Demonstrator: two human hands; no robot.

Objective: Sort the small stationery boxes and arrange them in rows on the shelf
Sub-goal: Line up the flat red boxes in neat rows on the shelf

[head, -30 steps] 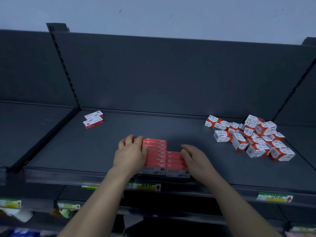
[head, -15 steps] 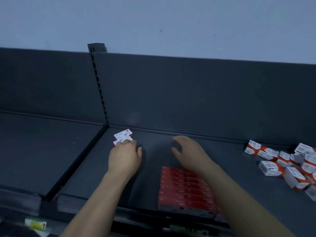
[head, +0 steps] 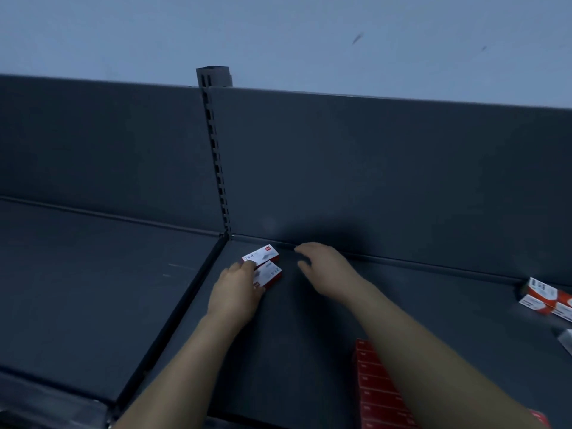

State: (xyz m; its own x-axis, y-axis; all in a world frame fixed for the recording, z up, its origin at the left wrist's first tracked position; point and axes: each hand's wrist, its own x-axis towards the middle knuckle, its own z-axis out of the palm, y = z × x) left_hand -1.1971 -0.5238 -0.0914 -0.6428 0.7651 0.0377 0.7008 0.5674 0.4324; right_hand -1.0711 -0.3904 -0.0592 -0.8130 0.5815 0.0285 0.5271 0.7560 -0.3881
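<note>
- The left hand [head: 234, 294] is lying over the left end of the nearer small white-and-red cardboard box [head: 270, 275]. Its fingers [head: 247, 267] are covering the box top, and whether they are actually clamping it I cannot tell.
- One fingertip is reaching on to touch the farther small white-and-red cardboard box [head: 261, 254], which is lying flat just behind the first, the two side by side and touching.
- Both boxes are sitting at the back left corner of the dark grey metal shelf [head: 294, 351], close to the back panel [head: 371, 181].
- The right hand [head: 326, 269] is hovering just right of the pair, fingers loose and spread, holding nothing and touching neither box.
- Out at the front of the shelf, a tight block of flat red boxes [head: 379, 394] is lying partly under the right forearm.
- Well apart at the right edge, a jumble of white-and-orange boxes [head: 543, 300] is showing, blurred.
- The slotted grey upright [head: 216, 168] is rising from the corner, dividing this shelf from the neighbouring shelf [head: 93, 289] on the left.
</note>
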